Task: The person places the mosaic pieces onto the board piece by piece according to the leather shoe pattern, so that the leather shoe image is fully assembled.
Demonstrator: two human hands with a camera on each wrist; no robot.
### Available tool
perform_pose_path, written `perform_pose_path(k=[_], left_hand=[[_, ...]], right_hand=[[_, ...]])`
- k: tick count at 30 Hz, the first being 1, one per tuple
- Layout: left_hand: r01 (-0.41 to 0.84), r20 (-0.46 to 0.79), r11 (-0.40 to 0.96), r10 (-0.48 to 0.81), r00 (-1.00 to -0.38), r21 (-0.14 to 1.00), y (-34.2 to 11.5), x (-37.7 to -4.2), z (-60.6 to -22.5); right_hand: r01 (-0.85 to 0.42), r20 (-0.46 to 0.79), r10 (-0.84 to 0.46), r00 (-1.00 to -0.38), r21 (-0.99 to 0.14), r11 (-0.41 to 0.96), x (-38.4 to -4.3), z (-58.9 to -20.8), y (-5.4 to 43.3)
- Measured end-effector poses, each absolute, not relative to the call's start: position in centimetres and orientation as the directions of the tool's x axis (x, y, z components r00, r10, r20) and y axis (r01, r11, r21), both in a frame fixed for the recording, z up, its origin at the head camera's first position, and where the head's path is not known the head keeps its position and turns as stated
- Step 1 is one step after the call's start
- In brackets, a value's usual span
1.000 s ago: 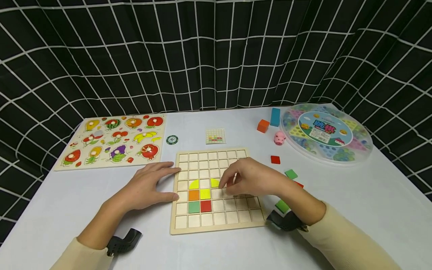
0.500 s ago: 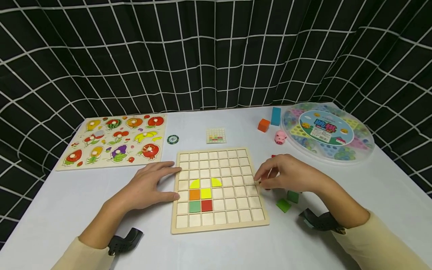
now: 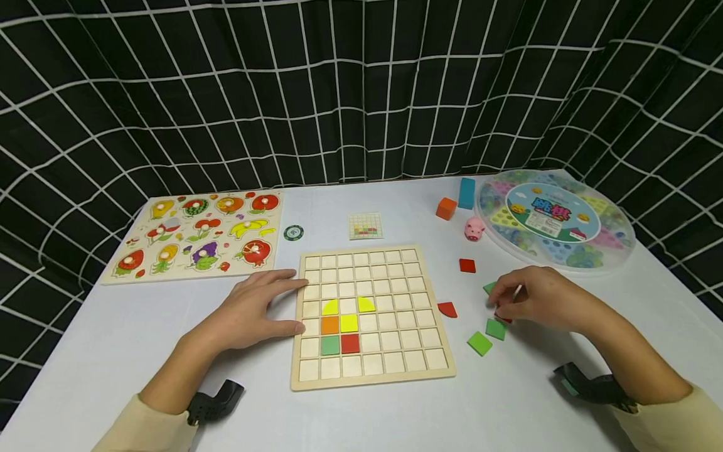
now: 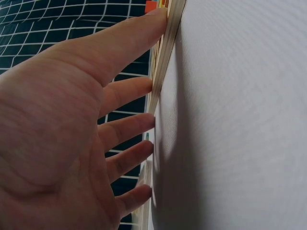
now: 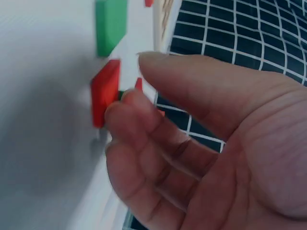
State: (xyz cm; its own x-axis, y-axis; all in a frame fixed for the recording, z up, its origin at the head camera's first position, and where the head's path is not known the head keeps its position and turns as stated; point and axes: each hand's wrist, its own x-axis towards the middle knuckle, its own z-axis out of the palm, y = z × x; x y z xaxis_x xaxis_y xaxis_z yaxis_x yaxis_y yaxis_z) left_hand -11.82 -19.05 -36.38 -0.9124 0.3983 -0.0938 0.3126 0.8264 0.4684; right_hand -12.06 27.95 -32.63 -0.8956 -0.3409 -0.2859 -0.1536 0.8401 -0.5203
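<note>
My left hand (image 3: 252,312) rests beside the wooden grid board (image 3: 373,379), thumb and index fingertips touching its left edge. In the left wrist view its fingers are spread, with the thumb against the board's side. Several tiles sit in the board: two yellow quarter-rounds, a yellow square (image 3: 349,323), an orange square (image 3: 330,325), a green square (image 3: 330,345) and a red square (image 3: 350,343). Right of the board, my right hand (image 3: 542,299) reaches down over a red tile (image 5: 105,93), partly hidden in the head view. Its fingertips are at the tile; the thumb stands apart from them.
Near the right hand lie green tiles (image 3: 479,343), a red quarter-round (image 3: 448,309) and a red square (image 3: 467,265). Farther back are a pattern card (image 3: 365,226), a chip (image 3: 293,233), a fruit puzzle (image 3: 194,235), blocks (image 3: 446,208), a pink pig (image 3: 474,228) and a round box (image 3: 556,216).
My right hand has moved right, from over the board, past its right edge, to the loose tiles. The red quarter-round beside the board is now uncovered. My left hand stays at the board's edge.
</note>
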Motion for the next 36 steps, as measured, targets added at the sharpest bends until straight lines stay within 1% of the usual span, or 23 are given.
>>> perform_pose_path(k=[7, 12, 18, 22, 27, 32, 36], left_hand=[[0.312, -0.104, 0.823, 0.405, -0.909, 0.474, -18.8, -11.7, -36.7], [0.312, -0.104, 0.823, 0.404, -0.909, 0.475, -18.9, -11.5, -36.6], [0.31, -0.102, 0.823, 0.402, -0.91, 0.476, -18.8, -11.6, -36.6], [0.307, -0.105, 0.827, 0.398, -0.911, 0.471, -18.8, -11.7, -36.7], [0.31, -0.101, 0.827, 0.398, -0.912, 0.469, -18.9, -11.8, -36.7], [0.313, -0.09, 0.828, 0.396, -0.914, 0.465, -19.0, -11.8, -36.6], [0.308, -0.09, 0.829, 0.391, -0.916, 0.468, -19.0, -11.8, -36.5]], right_hand=[[-0.148, -0.281, -0.288, -0.916, -0.43, 0.891, -11.6, -33.6, 28.9], [-0.121, -0.29, -0.238, -0.927, -0.369, 0.921, -11.7, -33.5, 28.8], [-0.12, -0.295, -0.23, -0.927, -0.347, 0.93, -11.7, -33.3, 28.4], [-0.134, -0.298, -0.26, -0.919, -0.383, 0.914, -11.9, -33.1, 28.2], [-0.131, -0.3, -0.295, -0.907, -0.464, 0.876, -12.6, -31.6, 27.7], [-0.17, -0.243, -0.367, -0.898, -0.578, 0.798, -13.2, -30.2, 25.6], [-0.19, -0.223, -0.444, -0.868, -0.677, 0.711, -13.4, -29.5, 23.5]])
